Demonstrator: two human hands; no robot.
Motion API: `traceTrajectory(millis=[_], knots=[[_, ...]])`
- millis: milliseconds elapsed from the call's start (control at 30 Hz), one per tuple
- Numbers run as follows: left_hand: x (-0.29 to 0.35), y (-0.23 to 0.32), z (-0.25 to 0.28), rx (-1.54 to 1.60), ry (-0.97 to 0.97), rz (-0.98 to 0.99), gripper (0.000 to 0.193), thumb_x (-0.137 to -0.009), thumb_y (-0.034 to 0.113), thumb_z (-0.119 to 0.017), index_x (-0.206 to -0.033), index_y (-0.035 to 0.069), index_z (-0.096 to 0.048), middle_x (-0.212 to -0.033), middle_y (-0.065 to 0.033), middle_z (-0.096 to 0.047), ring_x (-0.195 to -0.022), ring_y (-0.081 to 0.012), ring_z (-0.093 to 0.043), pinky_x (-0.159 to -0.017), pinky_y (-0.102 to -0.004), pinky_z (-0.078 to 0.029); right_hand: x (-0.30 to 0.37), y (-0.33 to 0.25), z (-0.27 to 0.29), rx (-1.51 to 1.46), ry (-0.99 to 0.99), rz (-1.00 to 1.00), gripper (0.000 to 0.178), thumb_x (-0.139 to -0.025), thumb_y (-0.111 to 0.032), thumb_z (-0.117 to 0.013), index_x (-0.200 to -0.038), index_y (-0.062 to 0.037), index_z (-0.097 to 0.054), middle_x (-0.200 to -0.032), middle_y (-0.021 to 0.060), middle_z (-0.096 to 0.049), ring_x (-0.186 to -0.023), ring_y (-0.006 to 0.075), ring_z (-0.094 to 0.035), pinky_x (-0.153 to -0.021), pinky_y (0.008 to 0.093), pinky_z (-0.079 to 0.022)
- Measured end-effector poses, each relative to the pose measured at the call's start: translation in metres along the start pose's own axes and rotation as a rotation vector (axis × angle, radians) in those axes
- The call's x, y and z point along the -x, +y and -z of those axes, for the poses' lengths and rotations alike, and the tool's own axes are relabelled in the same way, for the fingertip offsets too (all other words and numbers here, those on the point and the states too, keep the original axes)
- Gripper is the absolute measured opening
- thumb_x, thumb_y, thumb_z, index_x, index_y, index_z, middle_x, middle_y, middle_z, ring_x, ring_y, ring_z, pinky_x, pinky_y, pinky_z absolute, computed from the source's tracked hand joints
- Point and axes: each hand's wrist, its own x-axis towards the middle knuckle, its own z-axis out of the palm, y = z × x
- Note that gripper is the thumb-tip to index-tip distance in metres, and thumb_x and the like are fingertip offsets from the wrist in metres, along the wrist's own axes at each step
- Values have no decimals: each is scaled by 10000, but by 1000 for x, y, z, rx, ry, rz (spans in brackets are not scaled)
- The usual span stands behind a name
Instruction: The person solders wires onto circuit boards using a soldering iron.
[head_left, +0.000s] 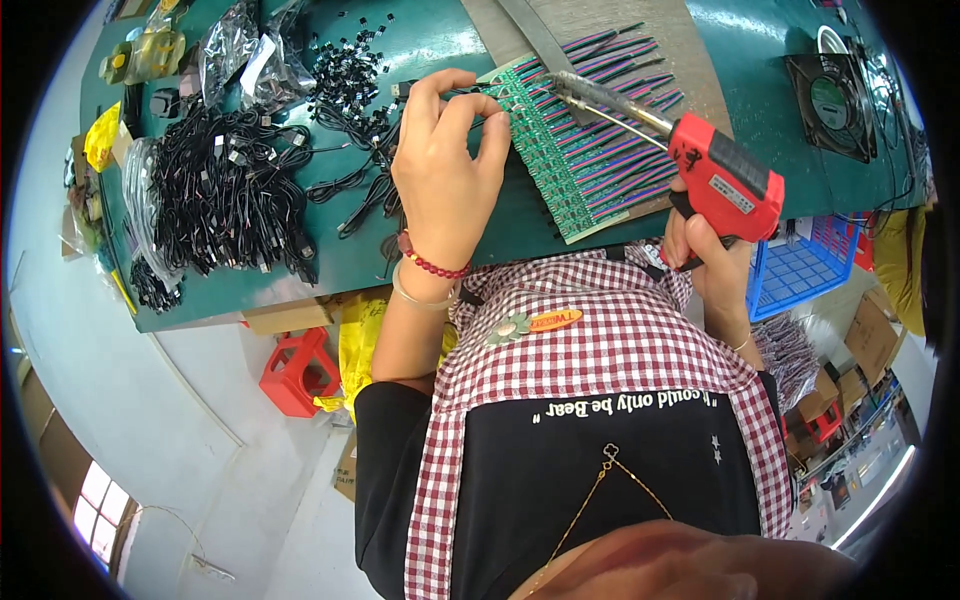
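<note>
My right hand (700, 230) grips a red and black soldering gun (728, 180) by its handle, a finger at the trigger. Its metal nozzle reaches left to the upper end of a green circuit board panel (550, 165). Pink, blue and black wires (625, 150) fan out from the panel's right side. My left hand (448, 160) is at the panel's upper left, fingers curled and pinched around a thin black cable (484, 87) leading to the board edge. My fingers partly hide the cable. Whether the nozzle touches the board, I cannot tell.
On the green table (350, 215) at left lies a big pile of black cables (230, 190). Small black connectors (348, 70) and plastic bags (228, 50) are behind it. A black fan (830, 105) stands at right. Below are a blue crate (800, 275) and a red stool (300, 372).
</note>
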Motion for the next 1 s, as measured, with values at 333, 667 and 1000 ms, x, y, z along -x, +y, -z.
traceTrajectory(millis=[333, 667, 1000], knots=[[-4, 1, -5, -86, 12, 13, 70, -708, 40, -645, -726, 53, -578, -987, -61, -563, -711, -207, -568, -572, -318, -469, 4, 5, -2, -8, 4, -85, 289, -854, -97, -570, -1090, 60, -514, -626, 34, -531, -523, 89, -489, -497, 225, -389], [-4, 2, -4, -112, -17, 8, 59, -706, 22, -622, -725, 31, -567, -982, -76, -559, -767, -245, -577, -602, -332, -474, 10, 10, 1, 47, 60, -139, 205, -824, -85, -625, -994, 15, -567, -667, 16, -560, -551, 72, -498, -509, 220, -401], [-4, 2, -6, -127, -15, 1, 55, -707, 10, -613, -713, 15, -558, -976, -95, -556, -776, -259, -578, -619, -337, -475, 12, 22, 12, 313, 39, -29, 213, -786, -126, -690, -948, -20, -604, -743, 8, -591, -594, 66, -534, -538, 228, -439]])
